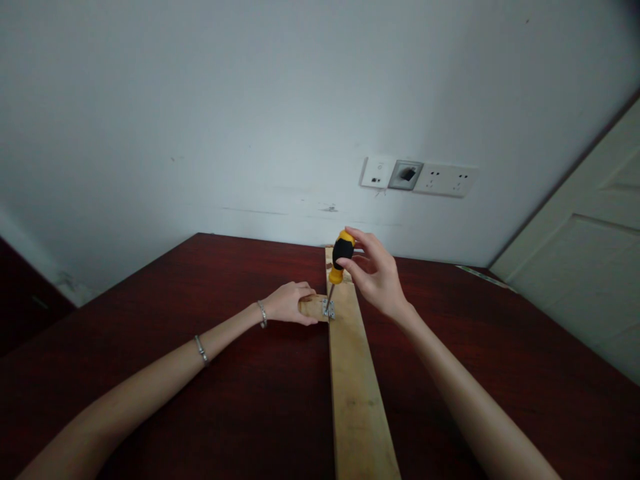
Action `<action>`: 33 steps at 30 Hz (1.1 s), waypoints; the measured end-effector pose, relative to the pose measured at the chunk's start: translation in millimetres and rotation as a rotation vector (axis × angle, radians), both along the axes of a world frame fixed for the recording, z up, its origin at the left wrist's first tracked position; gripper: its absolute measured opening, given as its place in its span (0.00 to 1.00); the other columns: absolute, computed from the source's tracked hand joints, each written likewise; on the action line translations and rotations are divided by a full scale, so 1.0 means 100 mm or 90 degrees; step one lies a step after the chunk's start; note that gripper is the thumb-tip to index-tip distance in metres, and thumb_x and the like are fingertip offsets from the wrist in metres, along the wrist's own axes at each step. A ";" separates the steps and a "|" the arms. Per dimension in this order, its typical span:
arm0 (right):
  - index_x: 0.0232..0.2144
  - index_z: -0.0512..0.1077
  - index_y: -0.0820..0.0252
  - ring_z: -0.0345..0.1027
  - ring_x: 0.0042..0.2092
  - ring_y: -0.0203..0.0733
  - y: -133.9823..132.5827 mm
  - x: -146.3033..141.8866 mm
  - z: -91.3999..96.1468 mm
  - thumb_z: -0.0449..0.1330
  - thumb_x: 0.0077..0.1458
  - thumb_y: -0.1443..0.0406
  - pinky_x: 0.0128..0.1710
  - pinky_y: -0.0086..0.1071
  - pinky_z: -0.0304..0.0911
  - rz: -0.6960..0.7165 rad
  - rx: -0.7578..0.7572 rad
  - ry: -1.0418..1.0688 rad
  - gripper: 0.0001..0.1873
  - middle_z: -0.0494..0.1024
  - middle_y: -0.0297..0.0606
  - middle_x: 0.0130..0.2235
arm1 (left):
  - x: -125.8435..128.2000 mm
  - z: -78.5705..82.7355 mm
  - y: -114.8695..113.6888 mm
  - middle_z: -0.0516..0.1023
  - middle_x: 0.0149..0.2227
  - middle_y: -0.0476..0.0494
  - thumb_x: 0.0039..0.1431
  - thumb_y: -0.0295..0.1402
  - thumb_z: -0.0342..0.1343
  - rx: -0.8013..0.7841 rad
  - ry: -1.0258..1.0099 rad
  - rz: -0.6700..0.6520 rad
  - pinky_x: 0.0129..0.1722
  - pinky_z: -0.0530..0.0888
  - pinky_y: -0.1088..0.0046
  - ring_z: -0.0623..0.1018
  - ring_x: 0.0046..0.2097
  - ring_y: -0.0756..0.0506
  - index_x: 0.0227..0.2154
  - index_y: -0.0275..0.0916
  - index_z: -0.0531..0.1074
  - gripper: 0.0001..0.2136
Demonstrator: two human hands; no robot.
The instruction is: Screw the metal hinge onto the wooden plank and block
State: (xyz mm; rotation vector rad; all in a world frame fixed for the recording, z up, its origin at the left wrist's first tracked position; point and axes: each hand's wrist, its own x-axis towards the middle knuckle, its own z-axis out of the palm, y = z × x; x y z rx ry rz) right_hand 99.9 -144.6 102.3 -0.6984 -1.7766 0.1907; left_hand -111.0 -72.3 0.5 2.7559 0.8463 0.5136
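Observation:
My right hand (pixel 376 272) grips a yellow and black screwdriver (pixel 343 253) by its handle, the thumb and fingers closed on it. The shaft slants down, its tip at a small metal hinge (pixel 329 308). That hinge lies across the joint between a short wooden block (pixel 312 307) and a long wooden plank (pixel 353 373). From the left, my left hand (pixel 290 303) is closed around the short block, fingers on the far side and thumb on the near side. Whether a screw sits under the tip is too small to tell.
The plank runs along a dark red wooden tabletop (pixel 225 413) from near the wall toward me. Behind the table, a white wall carries a row of sockets and switches (pixel 419 177). A white panelled door (pixel 590 247) stands at the right.

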 end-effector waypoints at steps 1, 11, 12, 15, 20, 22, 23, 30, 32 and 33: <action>0.55 0.64 0.48 0.66 0.47 0.43 0.00 0.00 0.00 0.59 0.56 0.64 0.40 0.39 0.74 0.000 0.002 0.000 0.24 0.69 0.40 0.48 | 0.00 0.00 0.00 0.74 0.42 0.42 0.44 0.49 0.63 0.000 -0.001 0.000 0.43 0.70 0.67 0.75 0.40 0.42 0.47 0.38 0.72 0.29; 0.52 0.66 0.48 0.66 0.46 0.42 -0.02 -0.01 0.02 0.62 0.54 0.63 0.39 0.37 0.73 0.007 0.012 -0.011 0.22 0.70 0.39 0.47 | 0.01 0.01 -0.01 0.74 0.41 0.42 0.44 0.50 0.63 0.008 0.007 0.007 0.42 0.70 0.68 0.75 0.40 0.43 0.45 0.38 0.72 0.27; 0.52 0.66 0.48 0.66 0.46 0.42 -0.02 -0.01 0.03 0.62 0.54 0.63 0.39 0.37 0.74 0.009 0.012 -0.010 0.22 0.70 0.39 0.46 | 0.01 0.00 -0.01 0.74 0.41 0.42 0.44 0.50 0.63 0.008 0.006 0.007 0.42 0.70 0.68 0.75 0.40 0.43 0.45 0.38 0.72 0.28; 0.50 0.67 0.48 0.66 0.45 0.42 -0.04 -0.02 0.04 0.64 0.51 0.63 0.38 0.37 0.74 0.006 0.012 -0.013 0.23 0.69 0.38 0.45 | 0.01 0.00 -0.01 0.74 0.41 0.42 0.44 0.50 0.63 0.008 0.005 0.012 0.42 0.70 0.68 0.75 0.40 0.42 0.45 0.37 0.72 0.28; 0.50 0.67 0.48 0.66 0.45 0.42 -0.05 -0.02 0.05 0.64 0.52 0.63 0.39 0.38 0.74 0.009 0.011 -0.016 0.22 0.68 0.38 0.44 | 0.01 0.00 -0.01 0.74 0.42 0.42 0.44 0.50 0.63 0.012 0.015 0.016 0.42 0.70 0.68 0.76 0.39 0.43 0.46 0.38 0.72 0.28; 0.50 0.67 0.48 0.66 0.45 0.42 -0.05 -0.02 0.04 0.63 0.52 0.63 0.40 0.38 0.74 0.007 0.014 -0.012 0.22 0.68 0.38 0.44 | 0.01 0.01 -0.01 0.74 0.42 0.42 0.44 0.50 0.63 0.007 0.012 0.017 0.42 0.70 0.68 0.76 0.39 0.43 0.46 0.38 0.72 0.28; 0.50 0.67 0.47 0.66 0.45 0.42 -0.05 -0.02 0.04 0.63 0.52 0.63 0.39 0.38 0.74 0.003 0.015 -0.011 0.22 0.68 0.38 0.44 | 0.01 0.01 -0.01 0.74 0.42 0.43 0.44 0.50 0.63 0.005 0.010 0.017 0.42 0.70 0.68 0.76 0.39 0.43 0.45 0.38 0.72 0.28; 0.50 0.67 0.48 0.66 0.45 0.42 -0.03 -0.02 0.02 0.63 0.53 0.63 0.36 0.36 0.73 -0.014 0.031 -0.002 0.22 0.68 0.39 0.45 | 0.01 0.02 -0.02 0.74 0.43 0.42 0.44 0.50 0.63 0.001 0.007 0.017 0.42 0.70 0.67 0.76 0.40 0.42 0.46 0.38 0.72 0.28; 0.51 0.67 0.48 0.66 0.45 0.42 -0.03 -0.02 0.02 0.63 0.53 0.63 0.36 0.36 0.73 -0.016 0.037 -0.004 0.22 0.68 0.39 0.45 | 0.01 0.01 -0.01 0.74 0.43 0.42 0.44 0.50 0.63 0.002 0.009 0.015 0.42 0.70 0.67 0.76 0.40 0.42 0.46 0.38 0.72 0.28; 0.51 0.67 0.48 0.65 0.45 0.42 -0.03 -0.02 0.02 0.63 0.53 0.63 0.36 0.36 0.73 -0.020 0.041 -0.006 0.22 0.68 0.39 0.45 | 0.01 0.00 -0.01 0.74 0.42 0.42 0.44 0.50 0.63 0.003 0.009 0.014 0.42 0.70 0.67 0.76 0.40 0.42 0.46 0.37 0.72 0.28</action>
